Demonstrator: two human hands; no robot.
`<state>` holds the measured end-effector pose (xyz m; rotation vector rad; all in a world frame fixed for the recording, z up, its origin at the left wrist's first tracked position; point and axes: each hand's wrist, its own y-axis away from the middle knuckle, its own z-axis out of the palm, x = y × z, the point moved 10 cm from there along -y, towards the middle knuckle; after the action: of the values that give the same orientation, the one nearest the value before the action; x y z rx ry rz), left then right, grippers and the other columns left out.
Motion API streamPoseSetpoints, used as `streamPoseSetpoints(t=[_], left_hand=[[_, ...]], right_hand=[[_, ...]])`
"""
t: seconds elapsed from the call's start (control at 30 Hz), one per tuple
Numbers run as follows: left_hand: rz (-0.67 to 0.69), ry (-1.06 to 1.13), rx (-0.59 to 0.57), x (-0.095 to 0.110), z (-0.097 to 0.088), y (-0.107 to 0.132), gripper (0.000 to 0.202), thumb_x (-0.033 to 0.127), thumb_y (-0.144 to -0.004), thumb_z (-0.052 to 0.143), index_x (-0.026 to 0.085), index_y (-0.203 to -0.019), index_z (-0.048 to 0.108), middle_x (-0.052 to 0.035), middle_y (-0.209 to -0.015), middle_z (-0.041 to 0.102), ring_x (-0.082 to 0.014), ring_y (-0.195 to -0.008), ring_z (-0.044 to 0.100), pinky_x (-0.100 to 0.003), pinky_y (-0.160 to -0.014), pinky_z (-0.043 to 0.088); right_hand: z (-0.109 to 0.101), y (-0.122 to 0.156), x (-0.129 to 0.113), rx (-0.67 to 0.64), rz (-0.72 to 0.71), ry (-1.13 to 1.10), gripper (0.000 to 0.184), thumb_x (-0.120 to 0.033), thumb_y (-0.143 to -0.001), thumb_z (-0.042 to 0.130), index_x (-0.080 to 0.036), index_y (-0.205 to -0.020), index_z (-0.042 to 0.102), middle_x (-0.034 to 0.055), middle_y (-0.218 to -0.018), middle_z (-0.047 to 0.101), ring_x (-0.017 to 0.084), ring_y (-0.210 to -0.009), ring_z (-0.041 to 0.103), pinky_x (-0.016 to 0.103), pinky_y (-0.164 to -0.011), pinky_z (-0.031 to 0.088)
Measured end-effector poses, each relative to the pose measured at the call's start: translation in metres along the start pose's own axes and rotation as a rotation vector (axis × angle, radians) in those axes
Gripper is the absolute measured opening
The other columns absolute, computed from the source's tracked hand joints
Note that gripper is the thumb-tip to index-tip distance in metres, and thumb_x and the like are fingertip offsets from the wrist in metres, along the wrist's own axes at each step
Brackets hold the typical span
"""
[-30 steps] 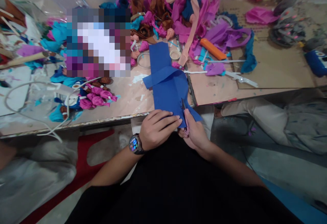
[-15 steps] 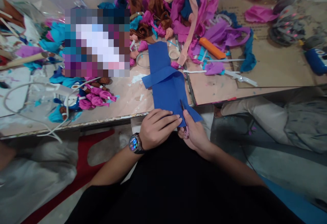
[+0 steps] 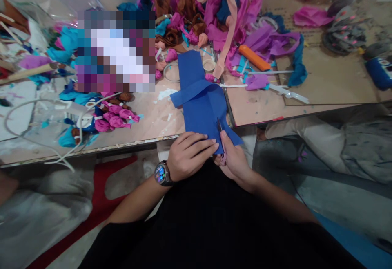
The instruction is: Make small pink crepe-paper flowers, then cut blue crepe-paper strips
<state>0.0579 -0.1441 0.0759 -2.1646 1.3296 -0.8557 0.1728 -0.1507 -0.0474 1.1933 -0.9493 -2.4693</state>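
Since the blue paper sheet overhangs the worktop at six o'clock beneath the left hand, whose grip I cannot tell, the scissors pinched by the right hand at five o'clock could veer if that end sags.

The 2 arms angle forward and converge before the torso. The left hand is palm down, its fingers close together, slightly bent and pointing right, its thumb hidden. The right hand, just beside the left fingertips, is curled in a grip, thumb extended forward on top, the other fingers mostly hidden.
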Motion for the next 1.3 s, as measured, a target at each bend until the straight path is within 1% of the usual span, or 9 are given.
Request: streamPoseSetpoints(t=[0.17, 0.37, 0.6, 0.8, 0.9, 0.97, 1.03, 1.17, 1.3], left_hand=[[0.005, 0.006, -0.016, 0.004, 0.0, 0.001, 0.035, 0.013, -0.095, 0.069, 0.019, -0.13, 0.071, -0.0066, -0.121, 0.082, -0.0248, -0.114, 0.074, -0.044, -0.095, 0.059], [0.007, -0.004, -0.011, 0.007, -0.001, 0.001, 0.031, 0.014, -0.096, 0.069, 0.021, -0.126, 0.073, -0.0035, -0.12, 0.082, -0.0232, -0.11, 0.075, -0.042, -0.096, 0.059], [0.001, 0.0, -0.025, 0.007, 0.0, 0.002, 0.034, 0.015, -0.096, 0.07, 0.022, -0.129, 0.072, -0.0047, -0.119, 0.082, -0.0229, -0.111, 0.076, -0.042, -0.096, 0.058], [0.005, 0.012, -0.018, 0.009, -0.001, 0.002, 0.035, 0.014, -0.096, 0.069, 0.022, -0.129, 0.072, -0.0049, -0.12, 0.082, -0.0237, -0.112, 0.076, -0.043, -0.097, 0.059], [-0.015, 0.007, -0.006, 0.002, -0.004, 0.009, 0.042, 0.016, -0.094, 0.071, 0.022, -0.135, 0.069, -0.0064, -0.126, 0.08, -0.0247, -0.119, 0.074, -0.042, -0.101, 0.059], [-0.023, -0.026, -0.029, -0.006, -0.003, 0.019, 0.05, 0.016, -0.093, 0.071, 0.021, -0.142, 0.066, -0.0091, -0.133, 0.077, -0.0275, -0.13, 0.069, -0.045, -0.107, 0.057], [-0.033, -0.076, -0.077, -0.016, 0.0, 0.029, 0.054, 0.014, -0.095, 0.062, 0.021, -0.148, 0.062, -0.0111, -0.14, 0.073, -0.0302, -0.139, 0.062, -0.049, -0.111, 0.054], [-0.036, -0.154, -0.064, -0.028, 0.002, 0.038, 0.059, 0.009, -0.096, 0.058, 0.025, -0.152, 0.059, -0.008, -0.143, 0.072, -0.0284, -0.142, 0.06, -0.049, -0.114, 0.052], [-0.052, -0.096, -0.021, -0.029, 0.002, 0.03, 0.051, 0.015, -0.101, 0.054, 0.024, -0.151, 0.061, -0.0094, -0.139, 0.074, -0.0292, -0.142, 0.06, -0.049, -0.11, 0.052]], right_hand=[[-0.002, -0.001, -0.001, 0.004, -0.004, 0.012, 0.065, -0.07, -0.061, 0.093, -0.023, -0.077, 0.052, -0.0128, -0.049, 0.041, 0.003, -0.036, 0.033, 0.015, -0.034, 0.027], [0.001, -0.003, -0.006, -0.027, -0.056, 0.042, 0.057, -0.067, -0.069, 0.09, -0.024, -0.08, 0.054, -0.011, -0.054, 0.044, 0.005, -0.039, 0.036, 0.018, -0.034, 0.027], [0.001, -0.004, -0.008, -0.021, -0.082, 0.061, 0.054, -0.065, -0.07, 0.09, -0.024, -0.085, 0.057, -0.0107, -0.055, 0.045, 0.006, -0.039, 0.037, 0.02, -0.033, 0.027], [0.002, -0.004, -0.011, -0.025, -0.115, 0.069, 0.054, -0.064, -0.071, 0.09, -0.025, -0.087, 0.055, -0.0113, -0.055, 0.045, 0.006, -0.039, 0.037, 0.02, -0.033, 0.025], [0.0, -0.004, -0.01, -0.028, -0.108, 0.065, 0.052, -0.063, -0.074, 0.089, -0.025, -0.088, 0.055, -0.0117, -0.055, 0.045, 0.006, -0.039, 0.036, 0.02, -0.034, 0.024], [0.0, -0.004, -0.01, -0.035, -0.098, 0.065, 0.051, -0.063, -0.076, 0.087, -0.025, -0.086, 0.054, -0.0116, -0.053, 0.045, 0.006, -0.038, 0.035, 0.02, -0.035, 0.024], [-0.001, -0.004, -0.01, -0.04, -0.091, 0.068, 0.051, -0.063, -0.077, 0.086, -0.025, -0.081, 0.052, -0.0109, -0.051, 0.045, 0.007, -0.038, 0.034, 0.02, -0.035, 0.023], [-0.003, -0.004, -0.009, -0.029, -0.082, 0.077, 0.052, -0.065, -0.078, 0.085, -0.025, -0.076, 0.052, -0.0089, -0.05, 0.046, 0.007, -0.038, 0.033, 0.022, -0.035, 0.022], [-0.003, -0.003, -0.009, -0.031, -0.077, 0.059, 0.05, -0.063, -0.078, 0.086, -0.025, -0.078, 0.053, -0.0099, -0.05, 0.044, 0.007, -0.038, 0.032, 0.021, -0.035, 0.023]])
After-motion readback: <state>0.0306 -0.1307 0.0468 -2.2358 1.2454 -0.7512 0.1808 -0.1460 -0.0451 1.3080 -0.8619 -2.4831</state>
